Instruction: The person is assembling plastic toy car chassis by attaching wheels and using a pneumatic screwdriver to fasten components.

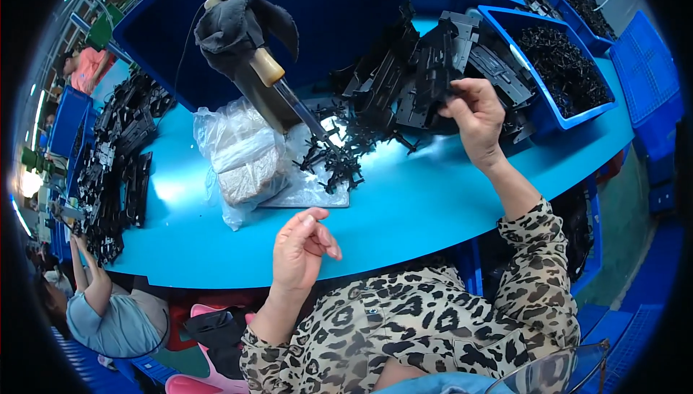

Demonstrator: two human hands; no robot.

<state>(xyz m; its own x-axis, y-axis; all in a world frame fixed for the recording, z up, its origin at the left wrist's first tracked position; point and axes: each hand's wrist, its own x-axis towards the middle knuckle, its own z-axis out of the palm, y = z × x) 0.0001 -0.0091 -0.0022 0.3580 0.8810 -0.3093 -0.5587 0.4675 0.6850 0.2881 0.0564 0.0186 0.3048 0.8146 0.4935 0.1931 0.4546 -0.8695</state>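
My right hand [477, 115] reaches over the heap at the back right, thumb and fingers pinched on the edge of a black plastic part [437, 62]. More long black plastic parts [382, 76] lie piled around it. My left hand [302, 248] is raised over the table's near edge, fingers loosely bent and apart, holding nothing. Beyond it a tool with a yellowish handle [267, 67] and metal shaft, wrapped in dark cloth [231, 29], slants down toward a cluster of small black branched pieces [339, 167].
A plastic-wrapped block [249, 170] rests on the blue table [390, 221] beside the tool. A blue bin [577, 116] of small black pieces stands at right. Another black heap [119, 149] lies at left, where a co-worker in a light blue top [115, 322] sits.
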